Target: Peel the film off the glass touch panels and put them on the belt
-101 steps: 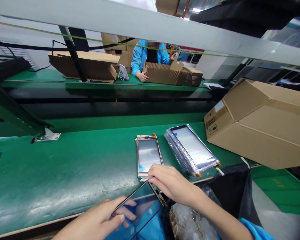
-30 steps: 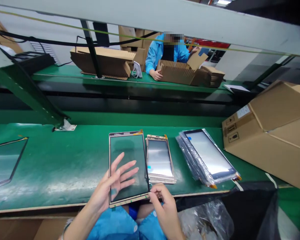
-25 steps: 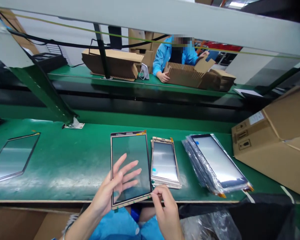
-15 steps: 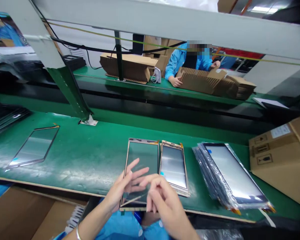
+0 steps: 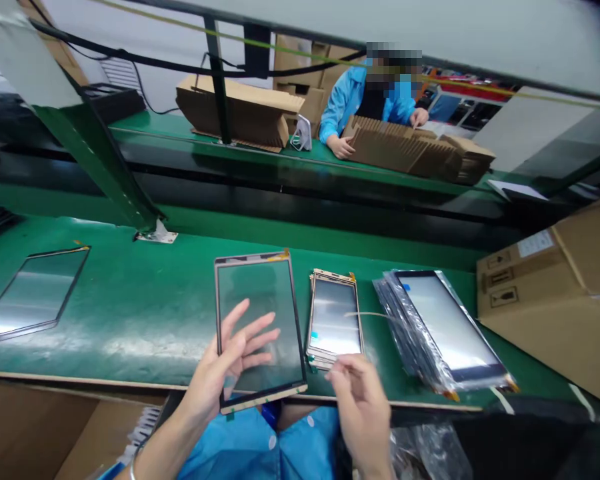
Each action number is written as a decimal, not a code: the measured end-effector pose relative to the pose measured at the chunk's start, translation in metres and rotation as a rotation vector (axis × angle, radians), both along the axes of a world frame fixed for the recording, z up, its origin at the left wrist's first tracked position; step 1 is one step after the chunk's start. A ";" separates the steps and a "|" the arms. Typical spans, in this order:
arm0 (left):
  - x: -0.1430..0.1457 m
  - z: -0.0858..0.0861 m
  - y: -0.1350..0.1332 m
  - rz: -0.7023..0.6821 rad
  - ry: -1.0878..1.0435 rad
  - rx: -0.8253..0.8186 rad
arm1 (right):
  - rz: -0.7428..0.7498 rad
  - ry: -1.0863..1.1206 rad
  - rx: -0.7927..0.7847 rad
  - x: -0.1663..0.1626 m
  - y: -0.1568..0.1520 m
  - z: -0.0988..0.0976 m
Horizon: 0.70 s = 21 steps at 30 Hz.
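My left hand [image 5: 240,347] grips the left side of a clear touch screen panel [image 5: 260,293] with a dark frame. Its spread fingers show through the glass. An orange flex tab sits at the panel's top right, and a pale strip runs along its bottom edge. My right hand [image 5: 357,407] is apart from the panel, thumb and fingers curled together, with nothing visible in them. Beyond it, a thin pale strip [image 5: 367,314] shows in front of a small stack of framed screens [image 5: 334,313]; whether it floats or rests there I cannot tell.
Plastic-wrapped screens [image 5: 450,327] lie stacked to the right, beside a cardboard box [image 5: 540,280]. Another panel [image 5: 35,290] lies at the left on the green bench [image 5: 145,307]. A co-worker [image 5: 350,100] handles cardboard dividers [image 5: 395,147] across the bench.
The panel has been raised and tilted in my left hand. My right hand has moved right, away from the panel's lower part. The thin strip has gone from the panel to beyond my right hand.
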<state>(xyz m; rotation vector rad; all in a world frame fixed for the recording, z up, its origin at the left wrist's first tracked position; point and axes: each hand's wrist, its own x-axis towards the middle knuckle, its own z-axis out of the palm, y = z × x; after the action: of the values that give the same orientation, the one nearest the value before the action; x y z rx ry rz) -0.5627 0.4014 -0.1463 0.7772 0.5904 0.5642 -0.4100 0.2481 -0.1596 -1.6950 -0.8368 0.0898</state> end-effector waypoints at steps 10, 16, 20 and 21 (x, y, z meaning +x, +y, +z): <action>0.008 0.010 -0.012 0.059 -0.006 0.082 | 0.151 0.131 -0.040 -0.021 -0.001 -0.024; 0.001 0.011 -0.018 0.078 -0.011 0.106 | 0.197 0.077 -0.067 -0.022 0.000 -0.026; 0.003 0.013 -0.026 0.110 -0.018 0.128 | 0.170 -0.008 -0.047 -0.026 -0.003 -0.023; 0.006 0.013 -0.027 0.140 -0.014 0.144 | 0.179 -0.048 -0.053 -0.029 -0.008 -0.021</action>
<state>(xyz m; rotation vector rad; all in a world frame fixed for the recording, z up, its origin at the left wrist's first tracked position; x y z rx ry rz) -0.5568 0.3747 -0.1336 0.8713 0.5986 0.7464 -0.4392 0.2405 -0.1807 -1.6745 -1.0294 0.1954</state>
